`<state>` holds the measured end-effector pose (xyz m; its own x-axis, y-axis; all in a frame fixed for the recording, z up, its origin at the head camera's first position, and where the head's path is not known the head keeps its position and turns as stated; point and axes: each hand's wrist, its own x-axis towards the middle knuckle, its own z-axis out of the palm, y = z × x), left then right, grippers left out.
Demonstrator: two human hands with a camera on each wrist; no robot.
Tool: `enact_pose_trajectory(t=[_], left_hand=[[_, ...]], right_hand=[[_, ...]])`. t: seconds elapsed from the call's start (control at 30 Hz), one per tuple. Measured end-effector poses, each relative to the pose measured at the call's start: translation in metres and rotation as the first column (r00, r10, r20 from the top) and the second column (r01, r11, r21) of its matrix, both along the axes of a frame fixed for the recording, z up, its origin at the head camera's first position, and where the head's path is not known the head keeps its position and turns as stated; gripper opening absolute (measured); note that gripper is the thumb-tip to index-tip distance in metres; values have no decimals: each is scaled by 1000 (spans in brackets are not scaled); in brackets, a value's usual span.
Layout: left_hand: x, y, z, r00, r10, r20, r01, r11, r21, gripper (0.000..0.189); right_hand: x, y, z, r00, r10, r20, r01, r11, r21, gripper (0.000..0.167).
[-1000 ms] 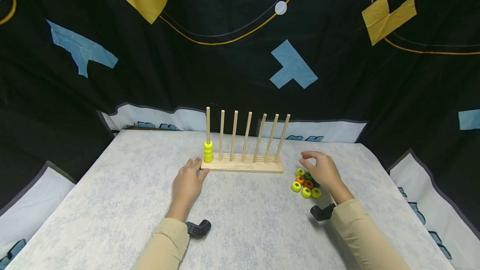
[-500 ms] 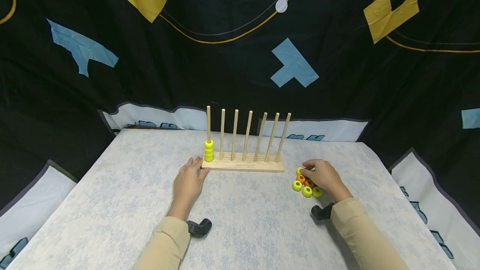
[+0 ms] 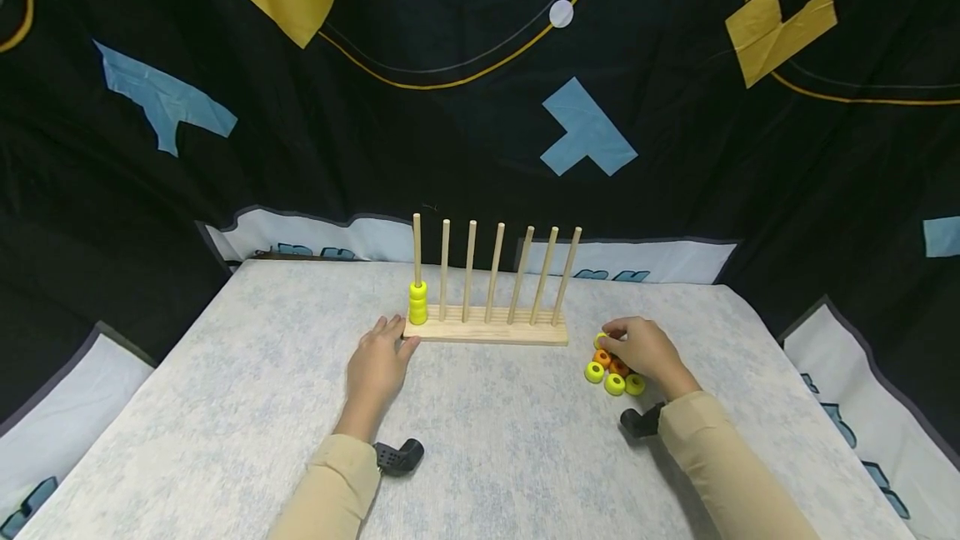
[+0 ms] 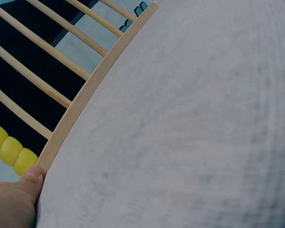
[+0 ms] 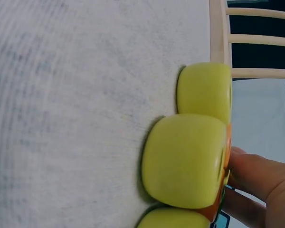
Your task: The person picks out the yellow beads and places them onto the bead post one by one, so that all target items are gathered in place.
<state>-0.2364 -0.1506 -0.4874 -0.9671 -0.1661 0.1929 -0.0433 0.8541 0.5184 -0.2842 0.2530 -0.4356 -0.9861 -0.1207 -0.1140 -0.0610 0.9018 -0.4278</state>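
Note:
In the head view my left hand (image 3: 377, 367) holds the left end of a wooden peg stand (image 3: 487, 332), with the thumb along its front edge. Several yellow beads (image 3: 417, 304) are stacked on the stand's leftmost peg. In the left wrist view the thumb (image 4: 33, 175) lies on the end of the base, just below the bead stack. To the right, my right hand (image 3: 647, 352) pinches the far yellow bead (image 3: 601, 341) of a loose group between thumb and forefinger. Nearer yellow beads (image 5: 185, 161) partly cover these fingertips in the right wrist view.
Orange beads (image 3: 602, 358) and more yellow beads (image 3: 615, 384) lie close round the right fingertips; the hand hides the darker beads. The other upright pegs (image 3: 495, 272) carry no beads. A black curtain (image 3: 450, 148) hangs behind the pale tabletop (image 3: 480, 440).
My right hand has come down from above the loose beads to the far yellow one, its fingers closing in. The left hand and the stand stay where they were.

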Motion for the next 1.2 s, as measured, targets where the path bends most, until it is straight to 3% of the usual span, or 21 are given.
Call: enact_pose_trajectory(t=[0.43, 0.7, 0.97, 1.2], left_hand=[[1, 0, -1, 1000, 5, 16, -5, 1000, 9, 57], [0, 0, 0, 1000, 4, 13, -4, 1000, 5, 58], [0, 0, 0, 1000, 1, 11, -1, 1000, 0, 58], [0, 0, -1, 1000, 3, 6, -3, 1000, 9, 57]], right_hand=[[0, -3, -5, 999, 2, -46, -1, 1000, 19, 44], [5, -19, 2, 988, 47, -146, -49, 999, -13, 46], [24, -63, 31, 943, 176, -282, -196, 980, -44, 40], [38, -103, 53, 905, 256, -341, -303, 948, -93, 37]])
